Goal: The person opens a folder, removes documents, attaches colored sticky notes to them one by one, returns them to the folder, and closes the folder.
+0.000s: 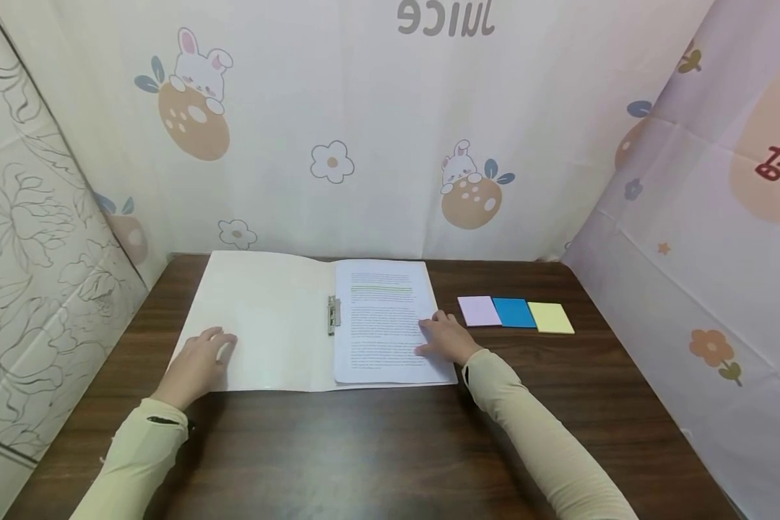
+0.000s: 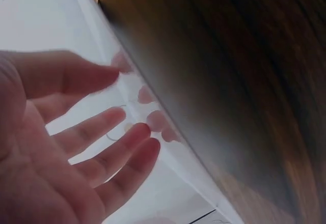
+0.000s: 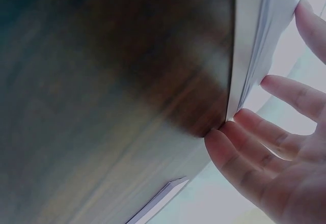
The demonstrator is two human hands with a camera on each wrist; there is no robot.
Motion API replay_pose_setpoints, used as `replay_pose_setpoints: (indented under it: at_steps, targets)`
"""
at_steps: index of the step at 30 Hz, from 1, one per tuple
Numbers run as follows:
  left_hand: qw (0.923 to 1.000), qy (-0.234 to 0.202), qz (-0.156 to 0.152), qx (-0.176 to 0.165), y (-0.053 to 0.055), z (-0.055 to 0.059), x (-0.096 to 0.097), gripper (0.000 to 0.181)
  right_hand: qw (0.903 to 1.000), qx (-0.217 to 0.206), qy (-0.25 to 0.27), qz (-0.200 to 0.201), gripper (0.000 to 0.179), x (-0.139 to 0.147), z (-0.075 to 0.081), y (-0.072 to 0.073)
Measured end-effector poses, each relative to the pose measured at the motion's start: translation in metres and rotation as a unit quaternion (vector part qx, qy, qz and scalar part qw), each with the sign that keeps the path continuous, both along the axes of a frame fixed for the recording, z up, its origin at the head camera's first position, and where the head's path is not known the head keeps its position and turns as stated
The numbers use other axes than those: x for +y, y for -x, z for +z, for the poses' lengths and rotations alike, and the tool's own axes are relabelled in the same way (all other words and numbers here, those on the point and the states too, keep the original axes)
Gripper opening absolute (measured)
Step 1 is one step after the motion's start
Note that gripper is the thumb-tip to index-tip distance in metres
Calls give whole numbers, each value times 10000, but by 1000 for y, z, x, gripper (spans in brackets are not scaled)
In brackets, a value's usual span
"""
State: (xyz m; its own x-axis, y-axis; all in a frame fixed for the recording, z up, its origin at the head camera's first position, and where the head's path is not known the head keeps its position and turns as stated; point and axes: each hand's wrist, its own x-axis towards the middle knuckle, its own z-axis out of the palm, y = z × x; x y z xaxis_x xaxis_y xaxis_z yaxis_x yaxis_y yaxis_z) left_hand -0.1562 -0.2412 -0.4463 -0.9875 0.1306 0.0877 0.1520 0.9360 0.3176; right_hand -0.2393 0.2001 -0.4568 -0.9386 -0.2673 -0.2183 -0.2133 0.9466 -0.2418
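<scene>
A white folder [image 1: 269, 318] lies spread flat on the table, with a metal clip [image 1: 331, 315] near its fold. Printed sheets [image 1: 380, 343] rest on its right half, some lines marked in green. My left hand [image 1: 195, 367] is at the left cover's lower outer corner, fingers loosely bent and holding nothing. The glossy cover [image 2: 145, 114] mirrors those fingertips in the left wrist view. My right hand [image 1: 447, 338] touches the right side of the stack, its fingers lightly spread. Fingertips [image 3: 219, 145] meet the folder's edge in the right wrist view, while the thumb reaches onto the top page.
To the right of the folder lie three sticky note pads in a row: lilac [image 1: 479, 311], blue [image 1: 514, 313] and yellow [image 1: 550, 318]. The dark wooden table [image 1: 325, 448] is bordered by printed curtains [image 1: 377, 94] at the back and sides.
</scene>
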Motion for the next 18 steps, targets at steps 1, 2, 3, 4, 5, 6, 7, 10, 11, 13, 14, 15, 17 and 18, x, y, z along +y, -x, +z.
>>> replay_pose_setpoints:
  at_steps: [1,2,3,4,5,6,7,10,11,13,14,15,17,18]
  targets:
    - [10000,17,-42,-77,1,0,0,33,10000,-7,-7,-8,68,0,0,0]
    - [9998,50,-95,-157,2,-1,1,34,10000,0,-28,-4,68,-1,0,0]
    - [9996,72,-148,-242,3,-1,1,35,10000,8,-55,13,69,-1,0,0]
    - [9992,94,-183,-344,3,-2,1,36,10000,1,-66,8,69,-1,-1,-1]
    - [9988,121,-234,-414,4,-3,1,37,10000,-3,-74,4,69,-1,-1,-1]
    - [9984,143,-272,-472,5,-4,1,37,10000,-9,-77,3,69,-2,-1,-1]
    - [9980,172,-295,-528,6,-5,1,37,10000,-6,-81,15,68,-2,-1,-1]
    - [9972,227,-326,-638,8,-9,0,34,10000,0,-63,29,68,-2,-2,-2]
    - [9970,241,-342,-658,9,-9,0,32,10000,6,-63,39,68,-2,-2,-2]
    - [9965,286,-366,-695,12,-7,1,29,10000,22,-70,56,68,-2,-2,-2]
    - [9962,317,-392,-706,14,-5,1,27,9999,36,-77,69,68,-1,-2,-1]
    - [9959,349,-432,-711,17,-3,2,25,9999,45,-90,85,68,-1,-1,-1]
    - [9948,416,-517,-775,24,2,3,21,9999,77,-107,106,68,-1,1,-1]
    - [9940,448,-551,-826,27,4,4,19,9998,86,-109,109,68,-1,2,0]
